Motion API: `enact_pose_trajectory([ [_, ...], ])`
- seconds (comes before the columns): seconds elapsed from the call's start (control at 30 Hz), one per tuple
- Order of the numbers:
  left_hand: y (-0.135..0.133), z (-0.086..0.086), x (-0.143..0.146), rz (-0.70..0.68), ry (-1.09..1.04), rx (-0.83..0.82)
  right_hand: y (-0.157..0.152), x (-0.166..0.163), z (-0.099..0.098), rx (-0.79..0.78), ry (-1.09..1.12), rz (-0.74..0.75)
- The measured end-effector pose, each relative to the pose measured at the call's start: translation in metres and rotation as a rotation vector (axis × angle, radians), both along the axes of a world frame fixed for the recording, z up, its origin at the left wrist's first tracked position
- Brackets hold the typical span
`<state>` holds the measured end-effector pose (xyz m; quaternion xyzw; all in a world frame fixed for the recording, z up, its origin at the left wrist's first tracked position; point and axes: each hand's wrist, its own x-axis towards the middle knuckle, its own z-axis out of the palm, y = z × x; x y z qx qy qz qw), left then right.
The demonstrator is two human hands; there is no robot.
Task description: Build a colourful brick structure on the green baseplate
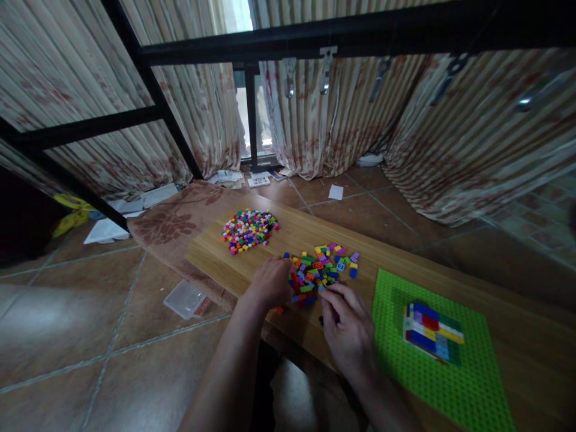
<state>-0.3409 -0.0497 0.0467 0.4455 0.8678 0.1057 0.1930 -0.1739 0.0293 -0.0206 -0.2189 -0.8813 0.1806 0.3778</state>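
A pile of bigger coloured bricks (321, 267) lies in the middle of a wooden board (292, 237). My left hand (270, 282) rests at the pile's left edge, fingers curled into the bricks. My right hand (346, 327) is at the pile's near edge, fingertips bent down onto the board; whether it holds a brick is hidden. A heap of tiny coloured bricks (249, 229) sits farther away to the left. To the right lies a green baseplate (391, 336) with a small flat build of blue, red, yellow and white bricks (432, 333) on it.
The board lies low over a tiled floor, partly on a brown flowered cloth (175, 225). A clear plastic lid (184, 298) lies on the floor at the left. Papers (335, 192) lie by the curtains. Black metal bars (252, 114) cross overhead.
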Motion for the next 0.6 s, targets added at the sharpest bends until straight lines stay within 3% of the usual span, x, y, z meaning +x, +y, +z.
enact_pose_trajectory([
  [0.3, 0.004, 0.0, 0.002, 0.064, -0.025, 0.056, 0.001, 0.0, 0.0, -0.025, -0.001, 0.001],
  [0.43, 0.004, -0.001, -0.005, 0.107, -0.091, 0.199, 0.001, 0.0, 0.003, -0.057, 0.034, -0.005],
  [0.5, 0.003, 0.0, -0.008, 0.079, -0.176, 0.309, 0.001, 0.0, 0.005, -0.118, 0.056, -0.009],
  [0.6, 0.003, 0.007, -0.007, -0.022, -0.341, 0.465, 0.002, -0.001, 0.01, -0.33, 0.104, 0.014],
])
